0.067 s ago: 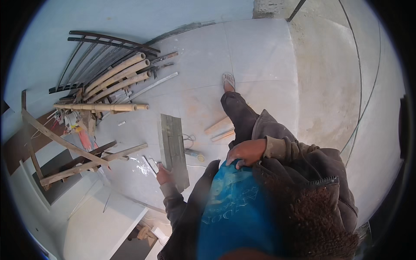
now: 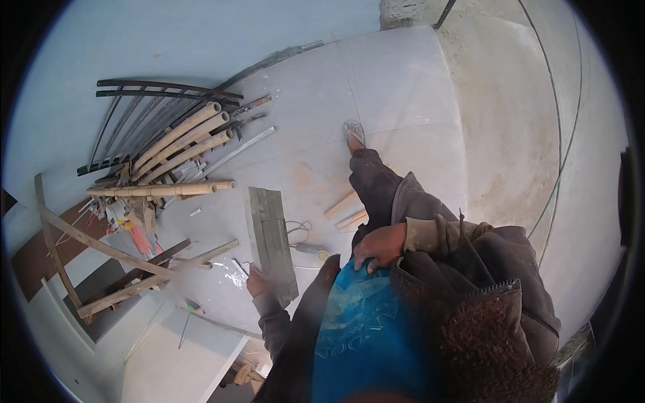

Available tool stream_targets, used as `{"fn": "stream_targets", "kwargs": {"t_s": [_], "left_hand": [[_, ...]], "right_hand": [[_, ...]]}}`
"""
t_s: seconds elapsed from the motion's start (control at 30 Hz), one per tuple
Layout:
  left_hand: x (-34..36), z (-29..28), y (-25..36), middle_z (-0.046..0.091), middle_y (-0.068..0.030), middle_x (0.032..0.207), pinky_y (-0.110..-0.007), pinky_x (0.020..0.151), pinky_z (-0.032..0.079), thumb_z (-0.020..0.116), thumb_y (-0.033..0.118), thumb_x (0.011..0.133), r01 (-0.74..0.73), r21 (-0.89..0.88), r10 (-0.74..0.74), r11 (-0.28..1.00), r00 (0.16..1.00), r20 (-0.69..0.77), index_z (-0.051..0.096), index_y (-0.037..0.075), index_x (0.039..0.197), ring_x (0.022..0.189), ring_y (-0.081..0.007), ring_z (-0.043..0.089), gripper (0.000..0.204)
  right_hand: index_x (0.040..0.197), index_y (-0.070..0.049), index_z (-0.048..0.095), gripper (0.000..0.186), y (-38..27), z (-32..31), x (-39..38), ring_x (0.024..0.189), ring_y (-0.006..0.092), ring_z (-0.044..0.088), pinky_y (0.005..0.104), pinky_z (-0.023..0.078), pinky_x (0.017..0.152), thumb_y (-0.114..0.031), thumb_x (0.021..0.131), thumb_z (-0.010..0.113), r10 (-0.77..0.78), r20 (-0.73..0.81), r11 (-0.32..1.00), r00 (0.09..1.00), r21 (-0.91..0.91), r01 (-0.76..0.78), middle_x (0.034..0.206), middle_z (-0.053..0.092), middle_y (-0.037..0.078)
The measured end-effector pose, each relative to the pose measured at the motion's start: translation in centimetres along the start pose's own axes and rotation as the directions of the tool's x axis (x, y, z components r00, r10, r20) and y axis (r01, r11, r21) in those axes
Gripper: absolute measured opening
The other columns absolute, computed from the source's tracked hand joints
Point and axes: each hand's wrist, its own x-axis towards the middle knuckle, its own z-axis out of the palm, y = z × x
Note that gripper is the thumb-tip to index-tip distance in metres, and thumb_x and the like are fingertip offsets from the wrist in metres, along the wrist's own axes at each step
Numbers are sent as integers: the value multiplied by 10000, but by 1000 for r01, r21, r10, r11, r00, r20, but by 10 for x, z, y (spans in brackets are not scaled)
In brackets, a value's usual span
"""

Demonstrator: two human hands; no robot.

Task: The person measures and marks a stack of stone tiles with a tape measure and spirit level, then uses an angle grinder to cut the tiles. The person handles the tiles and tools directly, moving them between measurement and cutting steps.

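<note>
Grey-green panel: this long piece point(image 2: 271, 245) is in front of the body, to the left; its far end comes near the bamboo ends.
Left hand: the hand point(image 2: 256, 282) is at the panel's left edge and seems to hold it; the fingers are partly hidden.
Right hand: the hand point(image 2: 381, 247) rests on the blue shirt point(image 2: 356, 316) with bent fingers; whether they pinch the cloth, I cannot tell.
Power tool: a corded tool point(image 2: 312, 250) with a round disc lies just right of the panel.
Wood strips: they point(image 2: 342, 205) lie on the floor, between the panel and the forward leg.
Bamboo poles: the poles point(image 2: 181, 134) are piled at the left, with a dark metal grating point(image 2: 127, 127) behind.
Wooden frame: this angled frame point(image 2: 107, 245) stands in the way on the far left.
Floor edges: the pale floor point(image 2: 302, 101) meets the blue wall point(image 2: 201, 40) ahead; at right begins a rougher beige surface point(image 2: 504, 114).
Room for moving: the widest floor stretch is ahead, between bamboo poles and beige surface; the sandaled foot point(image 2: 355, 134) stands there.
</note>
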Motion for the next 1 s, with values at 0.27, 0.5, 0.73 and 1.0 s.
{"fn": "stream_targets", "kwargs": {"t_s": [0.27,0.5,0.73,1.0], "left_hand": [[215,-176,103,722,-235,1000,-488,842,552,804,347,678,-439,178,444,881,896,9,571,42,1274,957,-428,698,709],[349,-197,252,688,-252,1060,-447,870,544,851,286,629,-858,24,855,513,513,75,572,-49,1240,981,-424,676,751],[453,-150,284,691,-214,1118,-411,932,516,872,253,647,-894,-241,924,377,347,160,578,-98,1223,1028,-318,668,736],[486,-143,277,648,-213,1218,-406,1032,445,864,276,656,-686,-493,841,536,381,384,518,-149,1311,1152,-337,605,855]], "right_hand": [[899,-107,738,110,-43,-73,104,852,289,676,418,515,762,-109,822,659,88,-161,996,983,41,-83,864,700,68],[874,-95,732,109,-27,-33,204,736,254,665,391,497,666,-181,812,707,364,-843,898,395,430,92,765,683,71],[956,-76,707,168,14,32,407,755,224,667,363,507,690,-234,899,699,674,-528,722,-517,620,308,831,694,87],[1088,-90,672,265,66,104,486,852,262,678,377,533,788,-180,848,740,684,107,327,-721,839,435,954,690,107]]}}
